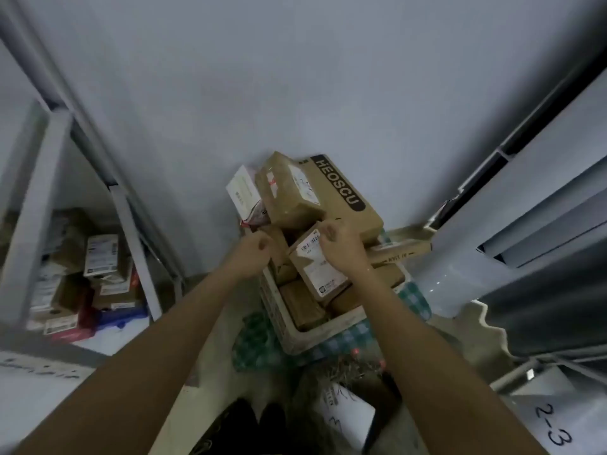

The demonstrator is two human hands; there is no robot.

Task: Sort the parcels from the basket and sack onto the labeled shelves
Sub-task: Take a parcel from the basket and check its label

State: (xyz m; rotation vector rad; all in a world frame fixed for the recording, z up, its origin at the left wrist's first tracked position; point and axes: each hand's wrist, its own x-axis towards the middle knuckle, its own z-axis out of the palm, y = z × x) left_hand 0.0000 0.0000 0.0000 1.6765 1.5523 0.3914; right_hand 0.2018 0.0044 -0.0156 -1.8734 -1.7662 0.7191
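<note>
A pale plastic basket (323,336) stands on a green checked sack (259,343) and is heaped with cardboard parcels. A small brown parcel with a white barcode label (312,270) lies tilted on top of the heap. My right hand (341,249) rests on its upper right side with fingers curled over the far edge. My left hand (254,254) hovers beside the basket's left side with fingers curled, holding nothing that I can see. A long box marked HEOSCU (345,192) and a taped brown parcel (289,192) lean against the wall behind.
Metal shelves on the left hold several labelled boxes (101,254). A shelf at lower right carries the handwritten mark 2-3 (555,428). A flat box (399,252) sticks out to the right of the basket. A white parcel (348,412) lies on the floor near my feet.
</note>
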